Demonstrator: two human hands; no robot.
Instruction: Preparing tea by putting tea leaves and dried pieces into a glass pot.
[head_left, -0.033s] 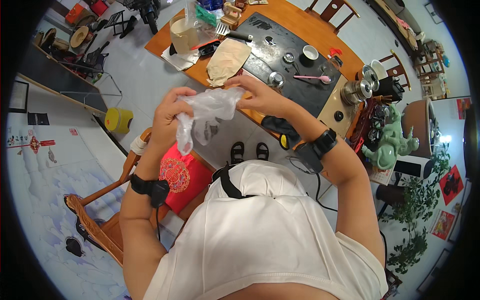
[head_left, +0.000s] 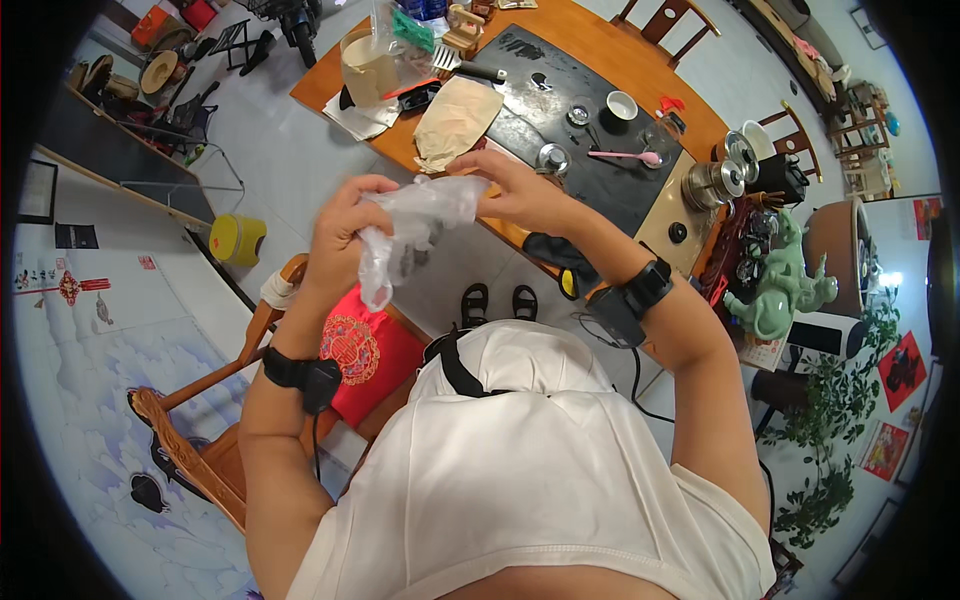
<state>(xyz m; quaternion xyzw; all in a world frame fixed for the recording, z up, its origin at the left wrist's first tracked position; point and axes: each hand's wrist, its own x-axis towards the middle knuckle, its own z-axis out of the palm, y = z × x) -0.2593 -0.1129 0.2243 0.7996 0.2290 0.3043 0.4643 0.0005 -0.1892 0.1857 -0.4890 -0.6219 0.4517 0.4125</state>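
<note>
A crumpled, translucent white plastic bag [head_left: 418,220] is stretched between my two hands, above the gap between my body and the table's near edge. My left hand [head_left: 350,215] grips its left side with bent fingers, and the loose bottom of the bag hangs below. On the other side my right hand [head_left: 515,188] pinches the bag's right end between thumb and fingers. Just beyond the hands, a beige cloth-like piece [head_left: 458,122] lies flat at the table edge. A small glass lidded vessel [head_left: 553,158] stands near my right fingers.
The wooden table [head_left: 345,65] carries a dark tray [head_left: 600,75], a spatula [head_left: 468,66], a white cup [head_left: 620,106], a pink spoon [head_left: 630,156], a metal kettle [head_left: 708,185] and a green figurine [head_left: 780,285]. A wooden chair with a red cushion [head_left: 355,365] is at left.
My left hand has shifted slightly right, toward my right hand. The bag is a little more bunched, its hanging end moved slightly right.
</note>
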